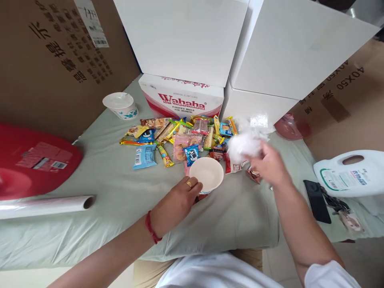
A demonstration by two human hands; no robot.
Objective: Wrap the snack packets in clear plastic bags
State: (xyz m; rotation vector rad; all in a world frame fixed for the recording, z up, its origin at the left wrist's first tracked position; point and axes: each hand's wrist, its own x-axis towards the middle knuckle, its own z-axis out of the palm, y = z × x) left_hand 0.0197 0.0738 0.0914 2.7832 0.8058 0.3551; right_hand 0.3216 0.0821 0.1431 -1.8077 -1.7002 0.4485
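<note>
In the head view, a white paper bowl [207, 173] is being steadied by the left hand [177, 202] on the pale green cloth that covers the desk [99, 176]. The fingers [193, 188] of that hand are being curled against the bowl's near-left rim, gripping it there, and a ring is being shown on one of them. The bowl is being kept upright, mouth open upward, with nothing visible inside.

The right hand [270, 164] is being held just right of the bowl and slightly above it, blurred. Its fingers are being clenched around a crumpled white clump [243, 145] of thin plastic or film; the exact material cannot be told because of the blur. The clump lies up and to the right of the bowl's rim, near it but not touching it, so the bowl's mouth lies down and left from the clenched fingers. The left hand is the nearer one to the bowl, being already in contact with it.

Just behind the bowl, a heap of snack packets [180, 140] is being shown spread on the cloth, the nearest ones touching or tucked under the far rim. A second bowl [120, 105] is being shown well apart at the back left, beside a Wahaha carton [181, 98]. A clear film roll [45, 206] is lying at the left, and a black phone [316, 200] at the right.
</note>
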